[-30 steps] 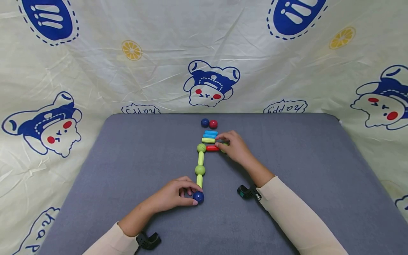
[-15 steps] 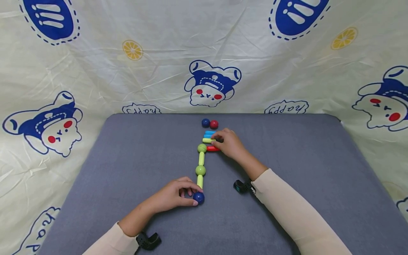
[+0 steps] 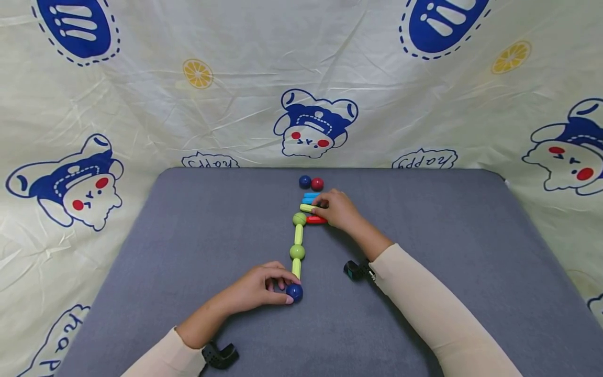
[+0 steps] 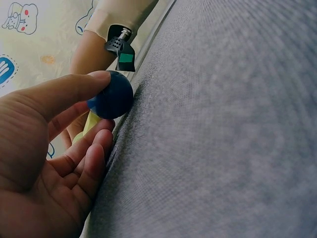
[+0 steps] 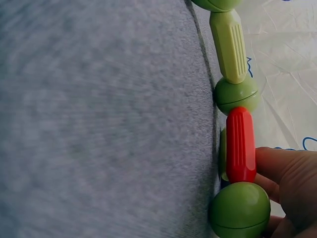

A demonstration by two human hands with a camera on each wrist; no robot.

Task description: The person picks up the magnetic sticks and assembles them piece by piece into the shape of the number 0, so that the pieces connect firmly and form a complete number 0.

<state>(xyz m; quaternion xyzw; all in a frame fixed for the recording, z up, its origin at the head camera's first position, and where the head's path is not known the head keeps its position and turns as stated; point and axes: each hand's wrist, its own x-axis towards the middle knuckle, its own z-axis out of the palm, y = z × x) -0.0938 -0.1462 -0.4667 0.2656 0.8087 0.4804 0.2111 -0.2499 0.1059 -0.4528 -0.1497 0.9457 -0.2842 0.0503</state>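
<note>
Near the front of the chain, my left hand (image 3: 264, 285) holds a dark blue ball (image 3: 294, 292) between thumb and index finger. From that ball a yellow rod (image 3: 296, 268), a green ball (image 3: 297, 252), another yellow rod and a second green ball (image 3: 299, 219) run away in a line. A red rod (image 3: 316, 220) goes right from there to a third green ball (image 5: 239, 210), which the hand hides in the head view. Over it, my right hand (image 3: 341, 212) pinches the right end of a loose yellow rod (image 3: 307, 208), slightly slanted.
Two light blue rods (image 3: 310, 198) lie just beyond the right hand's fingertips. Farther back, a dark blue ball (image 3: 305, 182) and a red ball (image 3: 317, 184) sit side by side. Grey cloth covers the table (image 3: 212, 225), and a printed sheet (image 3: 249, 125) hangs behind it.
My right hand has left the green ball at the red rod's end and moved up and left to the loose yellow rod, which now slants. The left hand stays put on the blue ball.
</note>
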